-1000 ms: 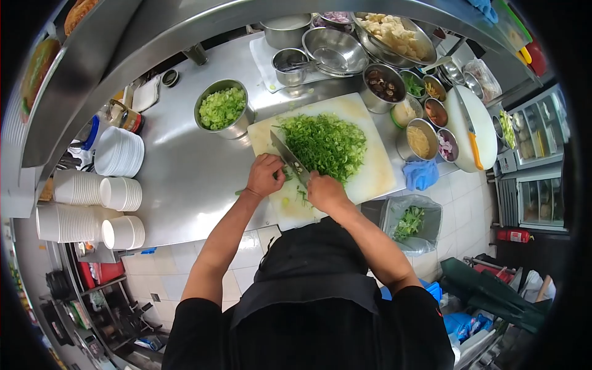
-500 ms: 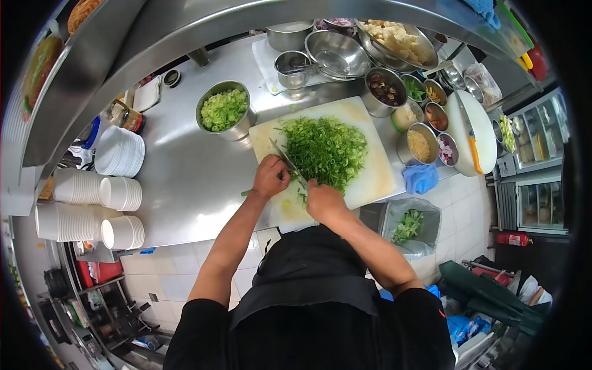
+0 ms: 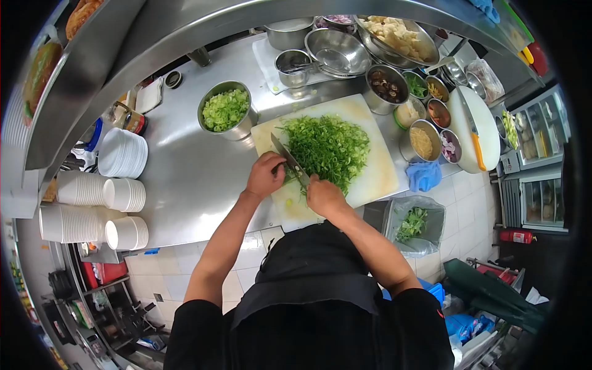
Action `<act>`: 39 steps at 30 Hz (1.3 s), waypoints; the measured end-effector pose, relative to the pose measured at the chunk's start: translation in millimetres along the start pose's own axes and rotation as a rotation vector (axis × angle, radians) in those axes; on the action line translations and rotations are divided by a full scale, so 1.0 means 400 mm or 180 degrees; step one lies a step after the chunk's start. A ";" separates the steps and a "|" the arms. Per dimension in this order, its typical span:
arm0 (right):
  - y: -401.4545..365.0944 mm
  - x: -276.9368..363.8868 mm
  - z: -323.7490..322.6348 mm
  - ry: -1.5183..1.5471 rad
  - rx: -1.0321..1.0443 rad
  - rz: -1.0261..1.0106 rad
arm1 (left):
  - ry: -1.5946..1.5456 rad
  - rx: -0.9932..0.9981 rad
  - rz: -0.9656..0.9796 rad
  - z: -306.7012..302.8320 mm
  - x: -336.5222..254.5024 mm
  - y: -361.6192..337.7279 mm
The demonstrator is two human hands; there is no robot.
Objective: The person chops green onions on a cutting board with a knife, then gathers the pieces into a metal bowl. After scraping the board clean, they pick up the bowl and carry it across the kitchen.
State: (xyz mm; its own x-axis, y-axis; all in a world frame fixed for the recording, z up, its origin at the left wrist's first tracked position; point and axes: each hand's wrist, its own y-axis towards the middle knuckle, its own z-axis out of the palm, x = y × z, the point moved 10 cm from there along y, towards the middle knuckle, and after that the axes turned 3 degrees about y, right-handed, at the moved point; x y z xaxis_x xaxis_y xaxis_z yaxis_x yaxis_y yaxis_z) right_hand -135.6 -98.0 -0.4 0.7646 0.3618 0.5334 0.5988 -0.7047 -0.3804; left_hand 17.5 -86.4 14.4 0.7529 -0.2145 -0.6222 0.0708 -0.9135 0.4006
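Smooth steel counter (image 3: 179,179); right hand (image 3: 325,196) grips pointed metal knife (image 3: 290,158).

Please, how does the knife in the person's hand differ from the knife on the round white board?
The held knife is gripped by the right hand, while the orange-handled knife lies unheld on the round white board. The held knife's handle is hidden by the hand; the other's orange handle shows plainly. The held knife is beside chopped greens; the other lies apart from them. Both have metal blades.
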 end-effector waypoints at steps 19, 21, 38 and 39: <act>-0.054 0.023 -0.056 -0.0371 -0.0066 -0.0169 | 0.0116 0.0257 0.0535 0.023 -0.054 -0.010; -0.032 0.030 -0.024 -0.0246 -0.0126 -0.0276 | 0.0157 0.0258 0.0592 0.030 -0.051 -0.008; -0.015 0.034 -0.021 -0.0306 -0.0059 -0.0296 | 0.0065 -0.0054 0.0874 0.020 -0.053 -0.018; -0.005 0.044 -0.025 -0.0311 -0.0052 -0.0284 | 0.0082 -0.0062 0.0881 0.016 -0.053 -0.012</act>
State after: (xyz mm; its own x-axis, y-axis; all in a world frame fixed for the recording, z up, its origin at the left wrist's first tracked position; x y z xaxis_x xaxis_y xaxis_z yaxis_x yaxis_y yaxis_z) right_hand -125.7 -96.5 17.4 0.7286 0.4806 0.4880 0.6621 -0.6767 -0.3220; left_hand -2.9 -79.9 21.4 0.7616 -0.4459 -0.4703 -0.1275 -0.8146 0.5658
